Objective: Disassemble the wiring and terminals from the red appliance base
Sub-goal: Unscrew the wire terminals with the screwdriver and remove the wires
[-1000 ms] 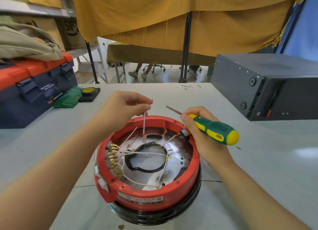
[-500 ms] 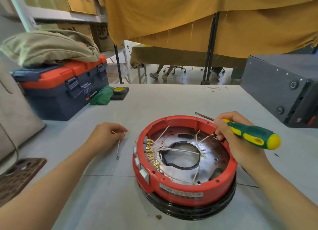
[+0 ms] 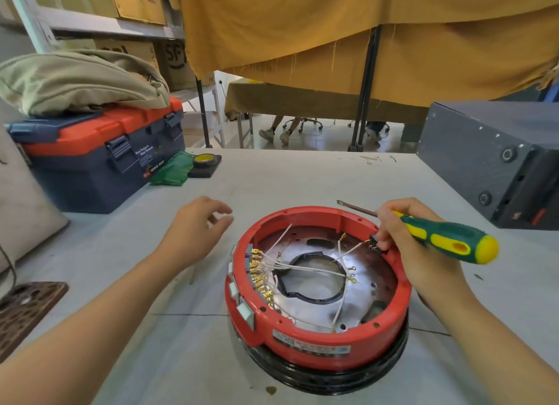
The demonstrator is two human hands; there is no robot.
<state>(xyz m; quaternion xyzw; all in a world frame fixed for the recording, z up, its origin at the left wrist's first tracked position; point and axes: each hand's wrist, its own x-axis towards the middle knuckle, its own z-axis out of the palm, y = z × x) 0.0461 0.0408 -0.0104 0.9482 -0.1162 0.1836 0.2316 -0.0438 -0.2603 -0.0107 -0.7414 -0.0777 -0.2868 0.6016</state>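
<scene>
Now the left hand [image 3: 196, 232] is empty, with its fingers loose and spread a little, hanging over the table [image 3: 302, 180] just beside the red base [image 3: 317, 341]. Half a second ago this hand pinched a white wire it had pulled out of the base. That wire is let go now; a thin pale line by the wrist may be it, lying on the table, but it is too blurry to be sure. So one wire is out, and the hand looks ready to go back for another. The right hand [image 3: 414, 244] holds the green and yellow screwdriver [image 3: 447, 235] against its palm, tip pointing away, the same as before. Its fingertips [image 3: 381, 240] touch a small black connector [image 3: 374, 244] at the far right rim of the base. The base sits on the table in front of the person, on a black ring. Inside it, many white wires [image 3: 314, 268] still run from a row of gold terminals [image 3: 260, 279] on the left side across the shiny plate. So a lot of the job is probably left. The blue and red toolbox [image 3: 99, 159] stands well off to the left.
</scene>
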